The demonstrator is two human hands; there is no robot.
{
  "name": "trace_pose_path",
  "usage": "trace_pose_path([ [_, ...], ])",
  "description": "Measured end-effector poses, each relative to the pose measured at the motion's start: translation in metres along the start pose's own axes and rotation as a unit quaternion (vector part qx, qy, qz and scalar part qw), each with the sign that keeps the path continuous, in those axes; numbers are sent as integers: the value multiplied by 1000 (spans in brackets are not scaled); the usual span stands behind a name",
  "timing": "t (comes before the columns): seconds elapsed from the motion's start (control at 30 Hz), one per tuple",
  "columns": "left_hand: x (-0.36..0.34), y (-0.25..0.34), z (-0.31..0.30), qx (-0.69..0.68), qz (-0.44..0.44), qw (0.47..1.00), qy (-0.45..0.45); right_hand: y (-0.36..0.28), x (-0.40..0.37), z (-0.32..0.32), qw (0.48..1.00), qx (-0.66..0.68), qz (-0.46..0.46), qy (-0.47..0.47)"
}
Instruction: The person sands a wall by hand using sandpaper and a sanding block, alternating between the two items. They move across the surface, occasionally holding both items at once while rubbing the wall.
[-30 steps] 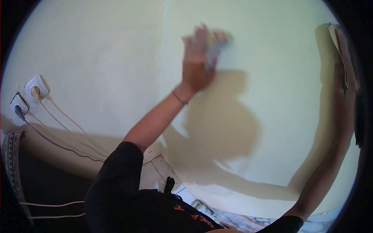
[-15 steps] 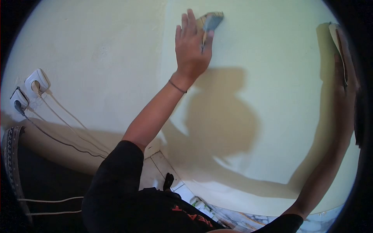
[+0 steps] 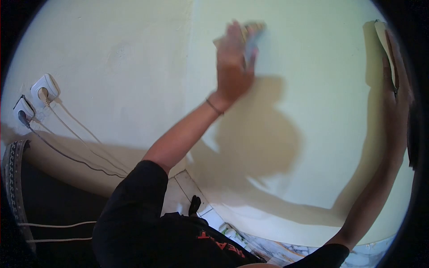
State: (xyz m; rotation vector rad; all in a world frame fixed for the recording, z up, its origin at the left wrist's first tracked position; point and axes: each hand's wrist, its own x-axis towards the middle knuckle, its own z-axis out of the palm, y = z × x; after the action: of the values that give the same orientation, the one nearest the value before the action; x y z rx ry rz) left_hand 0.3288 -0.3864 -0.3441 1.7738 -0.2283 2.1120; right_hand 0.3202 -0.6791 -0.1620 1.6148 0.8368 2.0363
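Observation:
My left hand [image 3: 234, 67] is raised against the wall, blurred by motion. Pressed under its palm and fingers is a folded tan and grey-blue piece [image 3: 254, 38], its material too smeared to name; the thumb lies over its grey-blue part. My right hand [image 3: 397, 85], at the far right edge of the view and in shade, reaches up along the wall. A pale, thin, flat piece with a dark edge [image 3: 383, 40] stands between its thumb and fingers. Much of that piece is hidden by the hand.
The pale green wall [image 3: 321, 111] carries shadows of my head and arms. Two white sockets [image 3: 44, 87] with plugged cables are at the left. A dark, pattern-edged item [image 3: 17, 196] stands below them. Floor tiles [image 3: 185, 183] and a marbled strip [image 3: 286, 250] show at the bottom.
My left hand has slid right and slightly down on the wall with the folded piece. The right hand has stayed nearly still.

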Motion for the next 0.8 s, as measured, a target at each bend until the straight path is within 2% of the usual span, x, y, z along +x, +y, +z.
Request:
trace_pose_path([
  [0.07,-25,23,-10,45,73,989,-119,1,-1,-2,1000,3,4,-1],
  [0.1,-19,15,-13,69,111,983,-129,2,-1,-2,1000,5,6,-1],
  [0.27,20,-14,-5,119,68,988,-65,-1,0,-2,1000,25,12,0],
  [0.33,4,-7,0,25,34,999,-32,-5,3,-2,999,34,14,0],
  [0.37,-8,5,-8,-22,12,996,-87,-6,5,-2,999,37,15,1],
  [0.4,-8,1,-11,-22,12,996,-86,-6,6,-2,999,39,16,2],
  [0.47,-4,-7,-15,115,86,981,-127,-3,4,-1,999,38,20,4],
  [0.5,8,-16,-7,91,56,993,-59,-3,3,0,1000,20,7,11],
  [0.53,15,-22,-2,90,57,993,-57,-3,2,1,1000,2,-5,17],
  [0.57,23,-24,1,60,20,998,-25,4,-4,10,1000,0,-6,17],
  [0.6,26,-23,4,30,-16,999,6,19,-16,25,992,122,-1,-13],
  [0.63,15,-21,9,-20,13,999,25,26,-22,33,969,244,4,-43],
  [0.67,0,-14,3,-19,14,999,23,18,-16,25,969,245,5,-43],
  [0.73,-25,3,-8,93,117,984,-94,-5,6,-3,999,29,29,-1],
  [0.8,-2,-13,-10,80,133,985,-76,-4,6,-4,999,38,31,-4],
])
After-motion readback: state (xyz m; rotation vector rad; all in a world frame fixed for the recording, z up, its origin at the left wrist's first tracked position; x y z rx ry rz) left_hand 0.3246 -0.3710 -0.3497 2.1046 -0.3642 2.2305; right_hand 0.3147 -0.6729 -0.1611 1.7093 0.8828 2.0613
